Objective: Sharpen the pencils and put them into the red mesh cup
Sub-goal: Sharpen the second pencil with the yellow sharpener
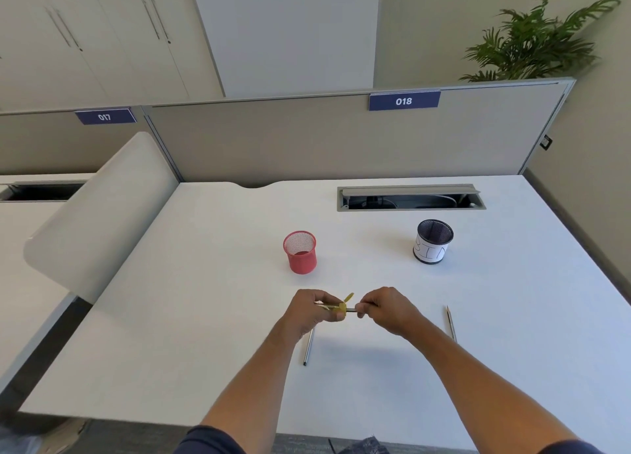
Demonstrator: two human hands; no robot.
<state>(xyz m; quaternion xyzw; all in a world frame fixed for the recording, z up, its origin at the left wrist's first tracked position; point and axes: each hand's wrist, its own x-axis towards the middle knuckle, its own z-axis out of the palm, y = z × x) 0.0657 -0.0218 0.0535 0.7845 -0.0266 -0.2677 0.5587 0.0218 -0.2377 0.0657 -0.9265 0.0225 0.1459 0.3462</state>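
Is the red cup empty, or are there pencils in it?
Empty. The red mesh cup stands upright on the desk, and only its bare bottom shows through the open top; no pencil sticks out.

My desk top (205, 283) is a smooth, matt white laminate. The red mesh cup (300, 253) is fine wire mesh with a matt painted finish; the dark mesh cup (434, 241) is the same weave, wrapped in a white paper band. The pencil (308, 347) lying by my left wrist has a glossy, silvery coat. The sharpener (340, 307) looks like yellow plastic. The partition (307, 139) appears matt and cloth-covered.
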